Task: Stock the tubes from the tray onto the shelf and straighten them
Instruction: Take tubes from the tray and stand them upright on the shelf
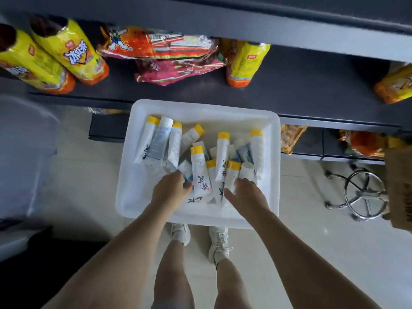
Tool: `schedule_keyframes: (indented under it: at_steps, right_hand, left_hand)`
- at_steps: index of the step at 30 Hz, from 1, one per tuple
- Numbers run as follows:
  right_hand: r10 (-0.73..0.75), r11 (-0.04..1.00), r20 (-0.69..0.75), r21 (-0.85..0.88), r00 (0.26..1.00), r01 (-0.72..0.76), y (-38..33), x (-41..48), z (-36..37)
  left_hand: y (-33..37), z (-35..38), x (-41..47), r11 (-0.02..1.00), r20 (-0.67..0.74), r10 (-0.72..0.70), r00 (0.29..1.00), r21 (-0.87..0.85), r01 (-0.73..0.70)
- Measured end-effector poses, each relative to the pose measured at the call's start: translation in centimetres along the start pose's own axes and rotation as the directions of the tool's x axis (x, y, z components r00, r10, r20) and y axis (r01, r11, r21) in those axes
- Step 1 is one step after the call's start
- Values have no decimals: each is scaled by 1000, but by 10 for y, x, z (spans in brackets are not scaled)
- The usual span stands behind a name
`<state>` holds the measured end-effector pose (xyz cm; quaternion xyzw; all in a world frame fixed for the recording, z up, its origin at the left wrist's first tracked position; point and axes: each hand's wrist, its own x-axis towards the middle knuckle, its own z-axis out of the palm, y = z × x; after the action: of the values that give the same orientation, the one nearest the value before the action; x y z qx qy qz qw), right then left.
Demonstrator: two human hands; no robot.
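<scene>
Head view, tubes (pixel 199 172) lengthwise, caps toward shelf (pixel 312 90), left hand (pixel 171 189), right hand (pixel 245 192) each gripping tubes

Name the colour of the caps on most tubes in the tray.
Yellow caps; seen best in the head view.

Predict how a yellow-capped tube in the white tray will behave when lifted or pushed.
Probably light: the tube lies propped on others in the tray. Its flattened tail likely stops rolling. The glossy skin may slip against neighbours.
</scene>
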<state>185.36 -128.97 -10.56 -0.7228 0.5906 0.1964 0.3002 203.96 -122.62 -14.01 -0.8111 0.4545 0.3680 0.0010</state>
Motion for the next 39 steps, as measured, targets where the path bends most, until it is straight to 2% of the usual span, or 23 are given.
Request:
schedule_keyframes:
  at_steps: [3, 6, 9, 11, 13, 14, 15, 17, 18, 20, 23, 25, 28, 34, 36, 39]
  right_hand:
    - [35, 999, 0, 15, 999, -35, 6, 6, 12]
    - [83, 997, 17, 8, 996, -83, 17, 8, 22]
    - [153, 982, 53, 103, 987, -158, 22, 8, 29]
    - [204, 955, 86, 202, 975, -218, 16, 8, 29]
    - [288, 882, 127, 351, 949, -314, 6, 13, 30]
    - [348, 802, 156, 462, 925, -379, 0, 17, 31]
    - [422, 670, 196, 590, 885, -451, -6, 22, 33]
    - [533, 272, 351, 790, 769, -549, -20, 30, 36]
    - [533, 78, 442, 823, 722, -562, -27, 33, 38]
    - [457, -205, 578, 808, 676, -552, -40, 38, 39]
    - [319, -483, 667, 725, 673, -491, -52, 47, 42]
    - [273, -583, 693, 671, 667, -459, -57, 55, 45]
    - [281, -638, 704, 645, 653, -421, -60, 62, 50]
    - [346, -648, 664, 680, 663, -343, -67, 55, 59]
    - [395, -578, 625, 739, 673, -346, -72, 54, 59]
    - [505, -334, 495, 868, 707, -368, -76, 50, 60]
  left_hand:
    - [2, 23, 18, 996, 111, -28, 993, -78, 37]
    - [9, 38, 28, 998, 227, -20, 974, -60, 34]
    - [11, 41, 34, 983, 289, -44, 956, -159, 93]
    - [6, 35, 35, 968, 282, -45, 958, -224, 112]
    - [1, 21, 32, 974, 206, -23, 978, -215, 68]
    - [-1, 12, 30, 979, 152, -13, 988, -201, 44]
    - [-4, 3, 29, 982, 90, 6, 996, -191, 12]
    - [-9, -14, 27, 983, -35, 36, 999, -180, -42]
    - [-11, -22, 27, 980, -81, 48, 996, -187, -62]
    - [-16, -33, 29, 969, -129, 75, 989, -223, -103]
    - [-18, -43, 34, 941, -133, 71, 989, -321, -111]
    - [-20, -46, 37, 924, -137, 49, 989, -369, -97]
    - [-24, -46, 39, 908, -146, 20, 989, -411, -79]
    - [-28, -43, 42, 883, -161, -13, 987, -466, -64]
    - [-28, -42, 43, 877, -174, -18, 985, -476, -68]
    - [-31, -43, 41, 860, -152, -29, 988, -508, -52]
